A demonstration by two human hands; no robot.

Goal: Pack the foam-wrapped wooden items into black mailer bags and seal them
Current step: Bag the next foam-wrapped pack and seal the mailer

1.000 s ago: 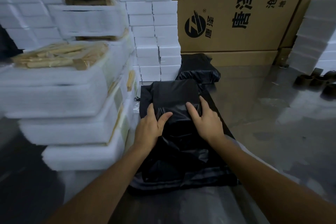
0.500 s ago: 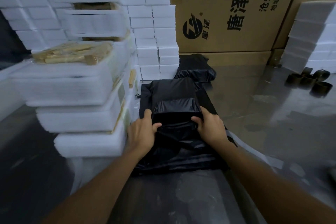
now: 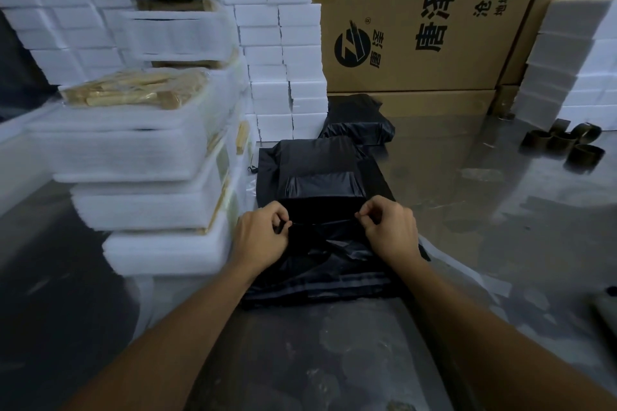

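Left hand [image 3: 258, 237] fingers curled pinching, right hand [image 3: 390, 230] likewise, forearms outstretched

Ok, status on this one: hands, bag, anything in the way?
Left hand and right hand each pinch the black mailer bag flap edge. Bag filled, not yet sealed. Foam stack close left, not blocking.

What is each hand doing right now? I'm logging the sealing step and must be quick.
Left hand: closed, pinching the black mailer bag at its flap edge.
Right hand: closed, pinching the same edge.

Grey table [image 3: 500, 210]: foam stacks [image 3: 160, 150], black mailer bags [image 3: 320, 287], tape cores [image 3: 564, 143]
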